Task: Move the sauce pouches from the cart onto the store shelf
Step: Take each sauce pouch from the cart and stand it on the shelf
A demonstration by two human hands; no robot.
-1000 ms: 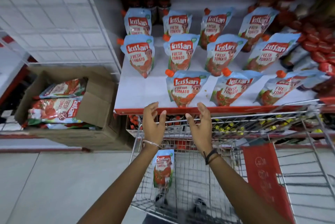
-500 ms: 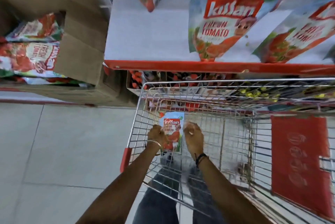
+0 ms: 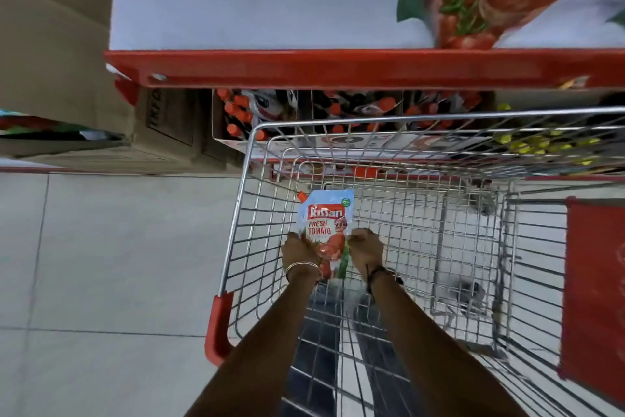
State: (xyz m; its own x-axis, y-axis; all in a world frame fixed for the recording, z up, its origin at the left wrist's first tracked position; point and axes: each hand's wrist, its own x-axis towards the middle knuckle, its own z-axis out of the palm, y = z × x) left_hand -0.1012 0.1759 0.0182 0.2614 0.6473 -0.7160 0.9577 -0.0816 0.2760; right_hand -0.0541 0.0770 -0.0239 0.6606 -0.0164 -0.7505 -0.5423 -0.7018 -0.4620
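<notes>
Reaching down into cart (image 3: 252, 159), both arms. Left hand (image 3: 299, 249) pinches pouch (image 3: 324, 230) on left edge, right hand (image 3: 367, 249) pinches right edge. Pouch upright inside cart, near left wall, orange cap on top. Past cart, red shelf (image 3: 338, 66) edge. One more pouch (image 3: 473, 1) lies up there, blurry.
</notes>
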